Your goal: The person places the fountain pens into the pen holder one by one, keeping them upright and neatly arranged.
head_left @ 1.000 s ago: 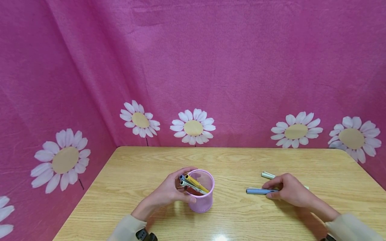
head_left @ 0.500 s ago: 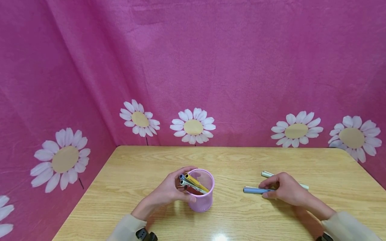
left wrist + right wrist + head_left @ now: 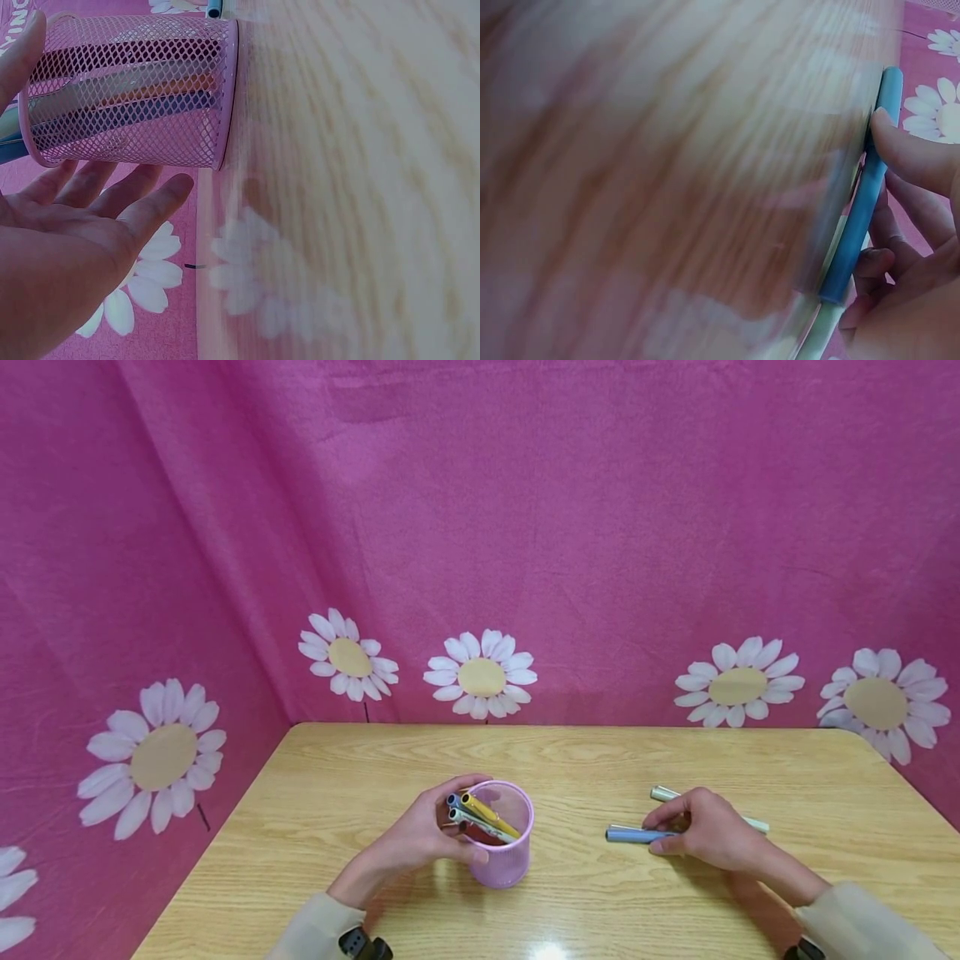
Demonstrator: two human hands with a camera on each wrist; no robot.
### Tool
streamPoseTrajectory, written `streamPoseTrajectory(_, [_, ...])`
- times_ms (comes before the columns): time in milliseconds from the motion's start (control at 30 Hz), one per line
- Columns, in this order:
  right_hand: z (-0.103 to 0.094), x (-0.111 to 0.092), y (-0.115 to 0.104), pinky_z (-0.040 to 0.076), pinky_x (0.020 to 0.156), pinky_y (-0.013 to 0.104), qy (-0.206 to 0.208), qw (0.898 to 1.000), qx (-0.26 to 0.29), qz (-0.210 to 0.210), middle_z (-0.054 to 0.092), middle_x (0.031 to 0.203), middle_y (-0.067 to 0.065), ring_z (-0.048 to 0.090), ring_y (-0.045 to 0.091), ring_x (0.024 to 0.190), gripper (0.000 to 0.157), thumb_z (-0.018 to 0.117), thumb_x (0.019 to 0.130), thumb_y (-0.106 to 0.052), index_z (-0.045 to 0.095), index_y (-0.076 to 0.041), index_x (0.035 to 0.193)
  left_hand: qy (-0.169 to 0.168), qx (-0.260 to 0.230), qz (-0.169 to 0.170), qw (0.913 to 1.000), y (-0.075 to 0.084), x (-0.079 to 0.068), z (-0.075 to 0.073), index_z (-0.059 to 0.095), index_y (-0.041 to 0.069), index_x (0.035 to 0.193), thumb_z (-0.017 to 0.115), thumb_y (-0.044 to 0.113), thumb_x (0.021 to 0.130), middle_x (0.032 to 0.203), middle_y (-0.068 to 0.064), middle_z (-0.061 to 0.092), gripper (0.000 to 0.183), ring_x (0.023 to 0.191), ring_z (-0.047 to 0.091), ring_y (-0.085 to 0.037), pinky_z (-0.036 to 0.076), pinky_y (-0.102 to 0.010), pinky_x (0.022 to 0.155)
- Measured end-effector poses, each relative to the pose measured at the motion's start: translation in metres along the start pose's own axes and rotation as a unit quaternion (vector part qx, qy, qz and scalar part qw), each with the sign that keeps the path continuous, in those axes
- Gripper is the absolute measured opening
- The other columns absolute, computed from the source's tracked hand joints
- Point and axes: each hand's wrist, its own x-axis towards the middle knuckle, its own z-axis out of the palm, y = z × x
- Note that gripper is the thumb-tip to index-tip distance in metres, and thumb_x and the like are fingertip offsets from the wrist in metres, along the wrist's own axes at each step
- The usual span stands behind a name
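Note:
A pink mesh pen cup [image 3: 504,868] stands upright on the table, and my left hand [image 3: 416,837] holds its left side between thumb and fingers. Leaning in the cup are a yellow pen [image 3: 487,814], a pale green one, a blue one and a dark red one. To the right, my right hand [image 3: 716,835] pinches a blue pen [image 3: 628,834] between thumb and fingers; it lies low and level along the tabletop. Behind that hand is a pale green pen [image 3: 664,793], its middle hidden by the hand. The right wrist view shows the thumb pressed on the blue pen [image 3: 861,217].
The wooden table [image 3: 570,760] ends at the back against a pink cloth [image 3: 600,568] printed with white daisies. More of this cloth hangs along the left side. A dark wrist device [image 3: 363,946] shows at the left sleeve.
My right hand has shifted slightly left with the blue pen, uncovering more of the pale green pen's right end. The left hand and the cup have stayed in place.

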Motion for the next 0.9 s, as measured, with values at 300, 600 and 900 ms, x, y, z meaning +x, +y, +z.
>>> streamPoseTrajectory(300, [0.001,-0.001,-0.001,0.039,0.06,0.024,0.008,1.0,-0.017,0.0,0.072,0.083,-0.008,0.047,0.006,0.07,0.019,0.093,0.08,-0.017,0.083,-0.013,0.096,-0.005,-0.013,0.001,0.9999,-0.003,0.002,0.0,0.043,-0.002,0.156,0.088,0.0,0.083,0.14,-0.026,0.057,0.086,0.122,0.061,-0.026,0.055,-0.036,0.102])
streamPoseTrajectory(600, [-0.001,-0.002,-0.006,0.042,0.061,0.024,0.011,1.0,-0.016,0.0,0.075,0.086,-0.008,0.049,0.005,0.071,0.02,0.093,0.08,-0.019,0.083,-0.014,0.096,-0.002,-0.014,-0.01,0.9998,-0.001,0.001,-0.001,0.045,0.002,0.156,0.088,0.002,0.082,0.141,-0.023,0.057,0.085,0.123,0.06,-0.027,0.055,-0.035,0.102])
streamPoseTrajectory(900, [-0.004,-0.004,-0.016,0.04,0.059,0.024,0.014,1.0,-0.016,0.019,0.074,0.084,-0.006,0.048,0.009,0.071,0.018,0.093,0.08,-0.016,0.083,-0.013,0.096,-0.006,-0.019,0.001,0.9998,-0.001,0.001,-0.001,0.043,0.0,0.156,0.087,-0.002,0.081,0.141,-0.025,0.057,0.087,0.123,0.06,-0.026,0.054,-0.036,0.103])
